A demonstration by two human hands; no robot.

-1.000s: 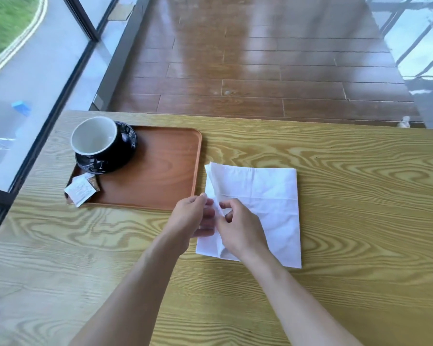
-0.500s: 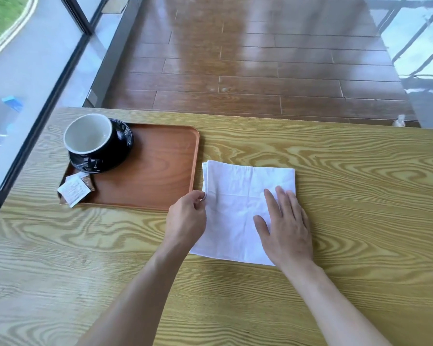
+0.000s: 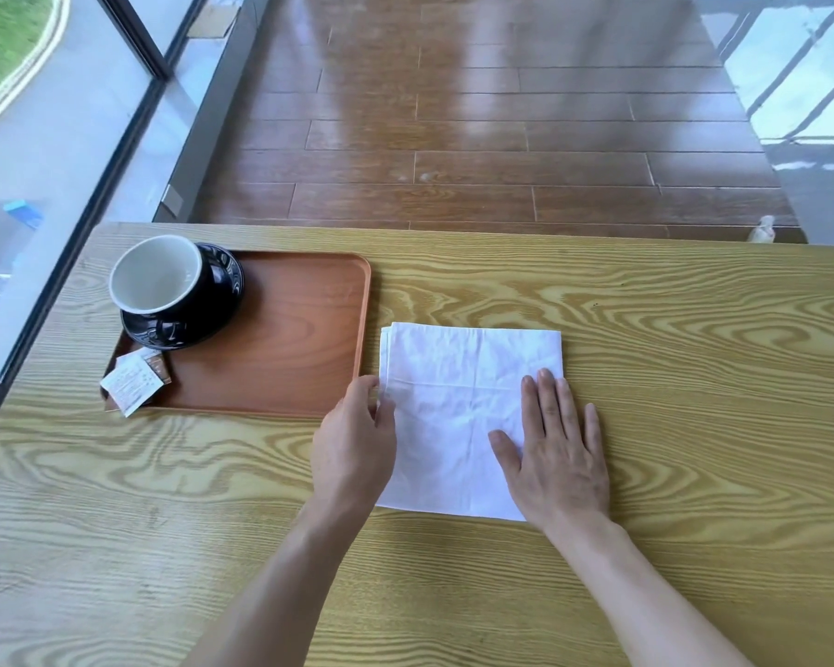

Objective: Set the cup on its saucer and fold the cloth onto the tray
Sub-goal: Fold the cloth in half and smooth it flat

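Note:
A black cup with a white inside (image 3: 157, 274) stands on its black saucer (image 3: 198, 324) at the far left of the brown wooden tray (image 3: 285, 353). A white cloth (image 3: 458, 402), folded to a rectangle, lies flat on the table just right of the tray. My left hand (image 3: 355, 442) rests at the cloth's left edge, its fingers pinching that edge. My right hand (image 3: 557, 450) lies flat, fingers spread, on the cloth's right side, pressing it down.
Two small sachets (image 3: 133, 382) lie on the tray's near left corner. The light wooden table (image 3: 670, 377) runs along a glass wall (image 3: 44, 161) on the left. Dark wooden floor (image 3: 477, 137) lies beyond the table's far edge.
My right hand left the cloth's left edge, swept across to the right and now presses flat on it. The cloth has gone from rumpled to smooth. My left hand stayed at the left edge.

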